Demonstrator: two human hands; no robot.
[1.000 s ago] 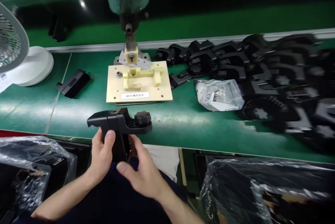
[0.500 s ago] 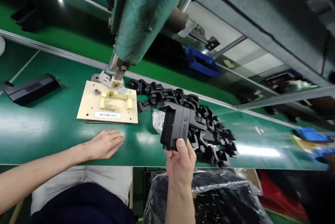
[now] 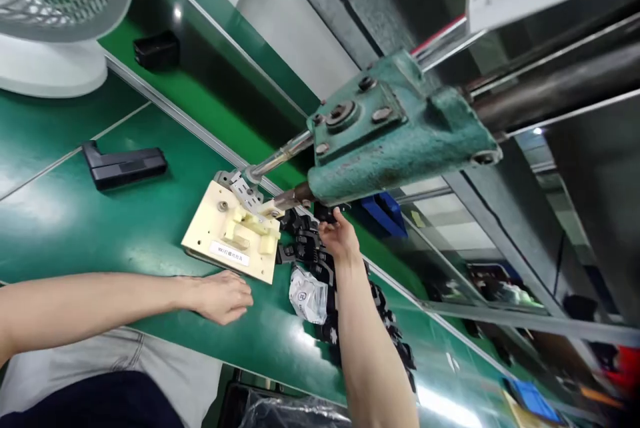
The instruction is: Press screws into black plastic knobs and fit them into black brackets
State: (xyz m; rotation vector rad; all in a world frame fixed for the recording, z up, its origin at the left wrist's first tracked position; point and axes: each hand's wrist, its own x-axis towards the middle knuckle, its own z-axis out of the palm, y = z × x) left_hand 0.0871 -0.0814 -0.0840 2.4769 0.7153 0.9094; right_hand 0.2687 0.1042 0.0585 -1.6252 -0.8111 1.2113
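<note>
My right hand [image 3: 340, 236] reaches up beside the green press arm [image 3: 385, 155]. Its fingers grip a black plastic housing [image 3: 326, 213], mostly hidden behind the press and the hand. My left hand [image 3: 225, 296] lies on the green bench with nothing in it, fingers loosely bent. Just beyond it sits a cream fixture board [image 3: 205, 231] with a printed label and pale yellow blocks. A metal clamp bracket [image 3: 246, 196] stands on the board's back edge. Black plastic parts [image 3: 307, 241] are heaped right of the board, partly covered by my right forearm.
A crumpled clear-and-white plastic bag [image 3: 307, 296] rests against the heap. At left, a black plastic housing [image 3: 127, 167] lies on the bench. Another black part [image 3: 157, 50] is on the green belt behind. A white fan [image 3: 55, 68] stands back left; a blue bin [image 3: 383, 213] is beyond the press.
My right hand has carried the black housing up and away, from above the bench's front to beside the press. My left hand stays by the fixture. The view has tilted and turned.
</note>
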